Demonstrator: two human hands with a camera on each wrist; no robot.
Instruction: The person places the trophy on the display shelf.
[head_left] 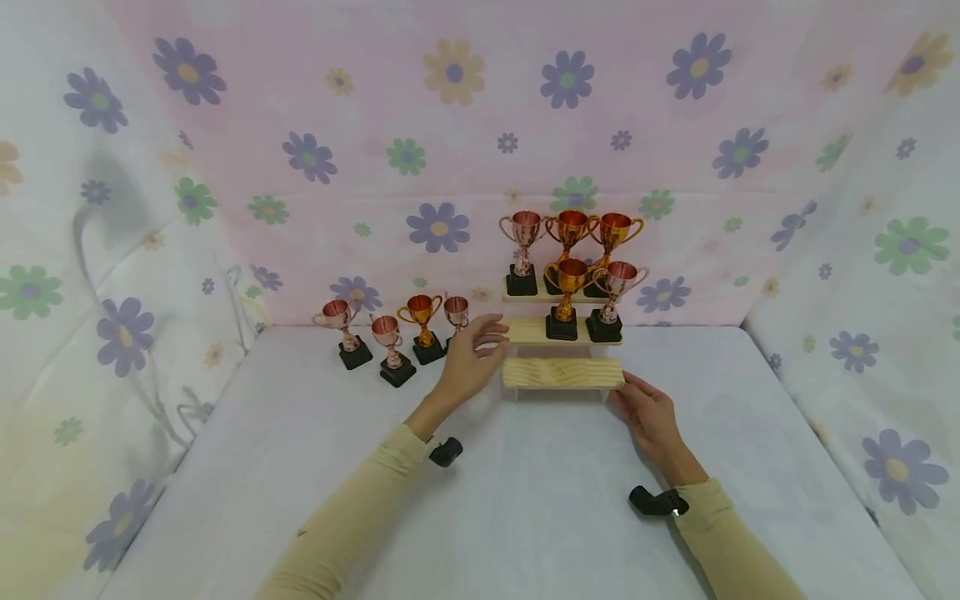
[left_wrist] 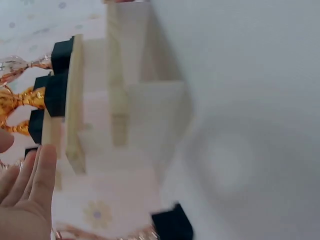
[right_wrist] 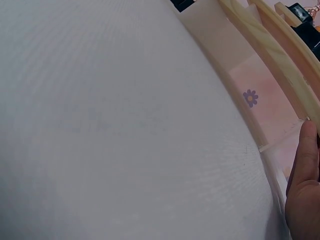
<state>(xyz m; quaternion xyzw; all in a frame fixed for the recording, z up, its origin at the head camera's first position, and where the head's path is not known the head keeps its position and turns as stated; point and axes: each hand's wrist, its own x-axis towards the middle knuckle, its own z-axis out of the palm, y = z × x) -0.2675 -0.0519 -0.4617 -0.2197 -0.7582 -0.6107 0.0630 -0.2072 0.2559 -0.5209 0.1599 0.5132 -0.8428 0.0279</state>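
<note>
The wooden stand (head_left: pixel 551 367) is on the white table (head_left: pixel 517 508), near the back wall. The person's left hand (head_left: pixel 472 354) is open at the left end of the middle step (head_left: pixel 527 330) — I can't tell if it touches. The right hand (head_left: pixel 654 418) touches the right end of the bottom step (head_left: pixel 588 377), but I can't tell if it grips. Three cups (head_left: pixel 618 232) stand on the top step, two more (head_left: pixel 572 279) on the middle one. Four others — three pink, one gold (head_left: pixel 425 312) — stand left of the stand.
</note>
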